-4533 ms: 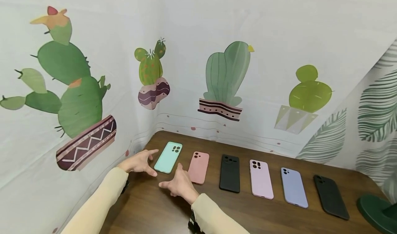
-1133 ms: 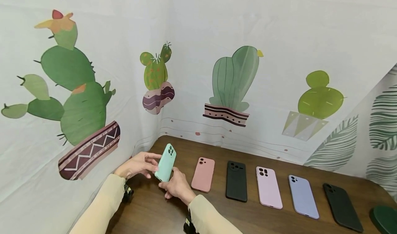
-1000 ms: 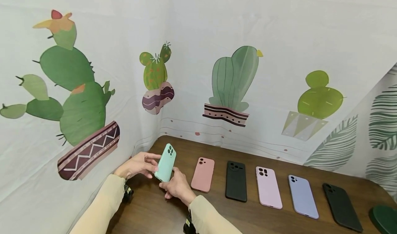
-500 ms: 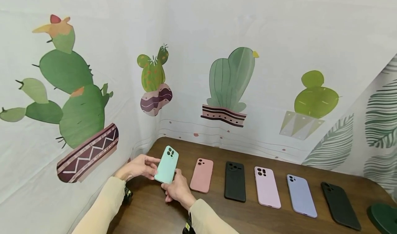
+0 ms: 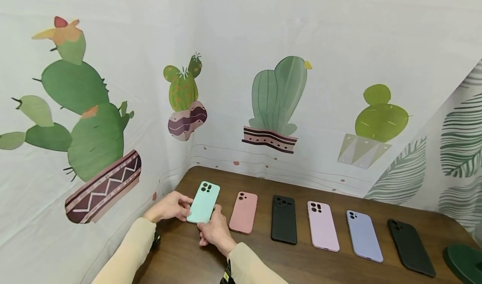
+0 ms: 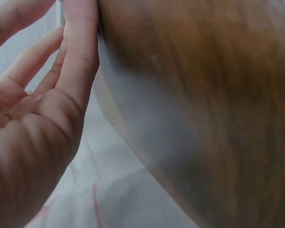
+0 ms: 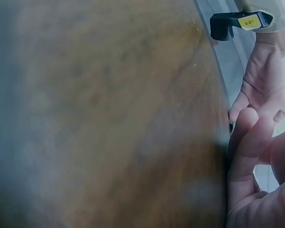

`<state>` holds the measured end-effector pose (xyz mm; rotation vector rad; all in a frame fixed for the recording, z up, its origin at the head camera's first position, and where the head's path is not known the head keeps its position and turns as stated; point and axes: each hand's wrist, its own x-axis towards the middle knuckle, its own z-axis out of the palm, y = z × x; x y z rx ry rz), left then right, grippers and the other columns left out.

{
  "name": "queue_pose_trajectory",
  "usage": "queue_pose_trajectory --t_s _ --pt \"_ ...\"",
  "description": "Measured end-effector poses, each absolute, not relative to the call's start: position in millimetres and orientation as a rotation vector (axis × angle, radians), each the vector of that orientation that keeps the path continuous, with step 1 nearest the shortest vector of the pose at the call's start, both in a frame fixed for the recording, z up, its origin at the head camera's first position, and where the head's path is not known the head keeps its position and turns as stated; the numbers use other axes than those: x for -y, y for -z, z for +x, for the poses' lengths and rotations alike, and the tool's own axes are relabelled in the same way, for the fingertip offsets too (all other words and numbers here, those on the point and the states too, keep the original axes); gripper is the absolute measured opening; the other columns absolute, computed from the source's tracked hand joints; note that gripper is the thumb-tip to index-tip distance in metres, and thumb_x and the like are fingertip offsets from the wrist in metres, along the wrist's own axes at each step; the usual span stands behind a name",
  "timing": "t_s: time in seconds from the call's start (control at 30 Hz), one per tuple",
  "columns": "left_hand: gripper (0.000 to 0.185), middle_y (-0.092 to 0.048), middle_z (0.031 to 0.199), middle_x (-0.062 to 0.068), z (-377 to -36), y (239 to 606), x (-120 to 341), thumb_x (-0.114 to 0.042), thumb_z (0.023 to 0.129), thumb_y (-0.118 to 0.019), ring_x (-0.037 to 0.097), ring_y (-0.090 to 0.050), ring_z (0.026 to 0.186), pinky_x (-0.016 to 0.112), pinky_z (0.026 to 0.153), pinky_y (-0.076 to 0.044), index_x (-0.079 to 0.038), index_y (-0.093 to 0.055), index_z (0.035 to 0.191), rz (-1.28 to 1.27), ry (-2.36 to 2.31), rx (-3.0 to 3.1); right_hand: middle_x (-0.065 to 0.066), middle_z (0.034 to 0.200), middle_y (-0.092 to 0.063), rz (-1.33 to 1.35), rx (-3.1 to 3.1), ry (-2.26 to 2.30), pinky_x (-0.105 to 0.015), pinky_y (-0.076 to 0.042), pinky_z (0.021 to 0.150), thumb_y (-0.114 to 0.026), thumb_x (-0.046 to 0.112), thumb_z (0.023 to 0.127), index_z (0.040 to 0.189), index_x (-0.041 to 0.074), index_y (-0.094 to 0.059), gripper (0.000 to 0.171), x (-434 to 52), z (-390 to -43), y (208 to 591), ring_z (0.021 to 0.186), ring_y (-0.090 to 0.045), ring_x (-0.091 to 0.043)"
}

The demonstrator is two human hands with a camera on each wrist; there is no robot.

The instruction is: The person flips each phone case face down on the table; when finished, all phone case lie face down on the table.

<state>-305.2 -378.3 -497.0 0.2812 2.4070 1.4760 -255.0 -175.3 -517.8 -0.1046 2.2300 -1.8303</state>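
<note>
In the head view a mint green phone case [image 5: 203,203] with dark camera openings lies almost flat at the left end of a row, its back facing up. My left hand [image 5: 171,205] pinches its left edge near the lower corner. The lower right corner is held between thumb and fingers of my right hand [image 5: 216,229]. In the left wrist view the left hand [image 6: 42,95] has its fingers reaching up to the top edge, where little of the case shows. The right wrist view has the right hand [image 7: 256,175] at the table's level, and the case cannot be made out.
On the brown wooden table [image 5: 173,254], to the right, lie a pink case [image 5: 244,213], a black case [image 5: 284,219], a light pink case [image 5: 323,226], a lavender case [image 5: 364,236] and another black case [image 5: 411,247]. A dark green round base [image 5: 465,263] stands far right. Cactus-printed cloth [image 5: 226,87] hangs behind.
Both hands first approached the flat mint case, then gripped it and tilted it up. Over the last second they have lowered it back toward the table. The other cases stay put.
</note>
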Motion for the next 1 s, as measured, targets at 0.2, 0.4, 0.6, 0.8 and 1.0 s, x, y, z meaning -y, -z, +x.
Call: queue_pose_trajectory --t_s 0.2,0.4,0.6,0.8,1.0 --pt "0.048 -0.065 0.086 0.010 -306 496 371 0.003 0.080 -0.076 0.018 -0.070 0.063 0.033 0.063 -0.061 0.016 -0.062 0.123 0.257 -1.337 -2.591 -0.004 0.051 -0.054 -0.081 -2.258 1.826 -0.034 -0.052 0.038 -0.069 -0.002 0.087 0.143 0.000 -0.032 0.068 178 -258 517 0.031 -0.051 -0.010" --pt "0.049 -0.066 0.082 0.007 -304 499 367 -0.003 0.079 -0.079 0.017 -0.068 0.059 0.031 0.059 -0.059 0.011 -0.065 0.123 0.223 -1.259 -2.697 -0.007 0.052 -0.059 -0.156 -2.289 1.773 -0.037 -0.052 0.038 -0.071 0.001 0.087 0.151 -0.001 -0.023 0.080 176 -256 515 0.030 -0.053 -0.011" --pt "0.048 -0.066 0.083 0.000 -302 495 361 -0.028 0.081 -0.082 0.011 -0.058 0.069 0.026 0.062 -0.047 -0.005 -0.070 0.122 0.162 -1.112 -2.957 -0.001 0.065 -0.066 -0.351 -2.358 1.682 -0.034 -0.053 0.041 -0.071 0.020 0.092 0.160 0.004 -0.017 0.088 152 -240 500 0.037 -0.058 -0.011" --pt "0.049 -0.068 0.092 0.004 -289 485 352 -0.034 0.082 -0.082 0.009 -0.057 0.074 0.023 0.067 -0.045 -0.009 -0.071 0.123 0.249 -1.109 -3.119 0.006 0.074 -0.064 -0.524 -2.469 1.652 -0.025 -0.053 0.050 -0.071 0.030 0.093 0.146 0.012 -0.047 0.061 115 -220 481 0.049 -0.061 -0.008" --pt "0.053 -0.068 0.103 0.002 -273 486 349 -0.037 0.080 -0.085 0.015 -0.064 0.085 0.025 0.073 -0.048 -0.016 -0.070 0.126 0.314 -1.100 -3.289 0.008 0.082 -0.068 -0.711 -2.731 1.611 -0.021 -0.055 0.067 -0.074 0.030 0.091 0.132 0.008 -0.061 0.047 71 -208 468 0.068 -0.062 0.003"
